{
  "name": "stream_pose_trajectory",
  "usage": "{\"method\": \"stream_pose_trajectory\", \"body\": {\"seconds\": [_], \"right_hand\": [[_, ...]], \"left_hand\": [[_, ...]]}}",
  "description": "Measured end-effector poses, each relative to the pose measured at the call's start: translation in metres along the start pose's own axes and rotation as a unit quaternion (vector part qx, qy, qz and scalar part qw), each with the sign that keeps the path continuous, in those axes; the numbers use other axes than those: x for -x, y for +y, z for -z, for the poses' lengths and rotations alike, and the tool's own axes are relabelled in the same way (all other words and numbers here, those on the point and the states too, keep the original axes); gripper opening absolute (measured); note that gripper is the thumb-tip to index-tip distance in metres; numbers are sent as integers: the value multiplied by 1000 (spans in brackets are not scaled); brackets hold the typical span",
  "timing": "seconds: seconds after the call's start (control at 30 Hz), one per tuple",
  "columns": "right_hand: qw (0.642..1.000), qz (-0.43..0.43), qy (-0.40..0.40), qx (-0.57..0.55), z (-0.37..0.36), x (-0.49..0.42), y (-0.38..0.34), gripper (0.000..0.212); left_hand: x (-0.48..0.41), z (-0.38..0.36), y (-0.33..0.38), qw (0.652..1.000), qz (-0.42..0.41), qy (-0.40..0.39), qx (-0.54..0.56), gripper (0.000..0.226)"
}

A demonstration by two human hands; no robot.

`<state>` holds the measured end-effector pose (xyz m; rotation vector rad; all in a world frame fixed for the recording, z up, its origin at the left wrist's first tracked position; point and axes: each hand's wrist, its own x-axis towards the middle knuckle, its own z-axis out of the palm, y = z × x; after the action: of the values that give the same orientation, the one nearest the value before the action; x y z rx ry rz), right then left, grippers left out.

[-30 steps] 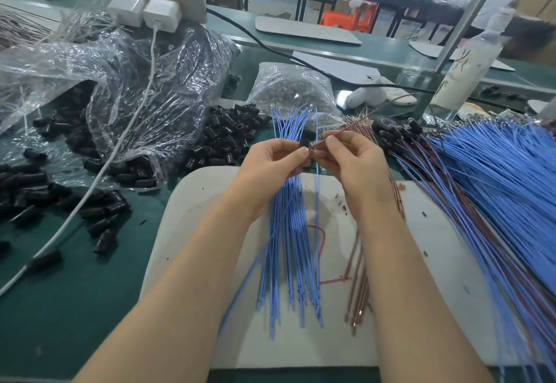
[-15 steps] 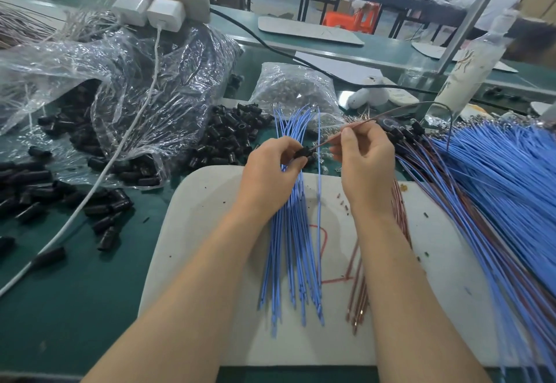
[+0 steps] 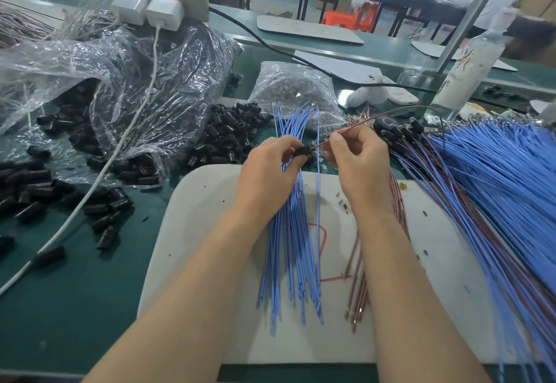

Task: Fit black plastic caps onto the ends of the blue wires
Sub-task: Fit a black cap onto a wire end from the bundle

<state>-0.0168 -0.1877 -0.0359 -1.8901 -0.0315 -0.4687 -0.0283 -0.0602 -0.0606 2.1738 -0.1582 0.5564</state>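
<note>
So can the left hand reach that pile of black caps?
Probably yes: the pile of black caps lies just beside the left hand, nothing between, though its fingers pinch a cap now.

The left hand (image 3: 267, 172) pinches a short black plastic cap (image 3: 301, 151) between thumb and fingertips. The right hand (image 3: 358, 166) pinches a thin reddish-brown wire (image 3: 376, 116) whose tip meets the cap, possibly just entering it. Beneath the hands, a bundle of straight blue wires (image 3: 288, 262) lies on a white rounded board (image 3: 195, 208). A loose heap of black caps (image 3: 228, 138) lies on the green tabletop (image 3: 75, 292) beyond the board.
</note>
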Motion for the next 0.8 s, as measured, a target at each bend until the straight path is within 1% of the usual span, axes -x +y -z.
{"method": "stream_pose_trajectory", "body": {"seconds": [0.17, 0.43, 0.5, 0.57, 0.7, 0.8], "right_hand": [[1000, 4, -1, 11, 1, -1, 1, 13], [999, 31, 8, 24, 0, 0, 3, 10], [999, 30, 0, 14, 0, -1, 4, 11], [1000, 23, -18, -7, 0, -1, 4, 16], [999, 16, -52, -3, 1, -3, 5, 22], [999, 3, -50, -17, 1, -4, 6, 22]], "left_hand": [[2, 0, 1, 999, -35, -8, -37, 13], [2, 0, 2, 999, -20, 2, -28, 13], [2, 0, 2, 1000, -19, 4, -21, 12], [2, 0, 1, 1000, -18, 8, -20, 12], [2, 0, 0, 1000, -17, 10, -22, 11], [1, 0, 0, 1000, -12, 3, -22, 10]]}}
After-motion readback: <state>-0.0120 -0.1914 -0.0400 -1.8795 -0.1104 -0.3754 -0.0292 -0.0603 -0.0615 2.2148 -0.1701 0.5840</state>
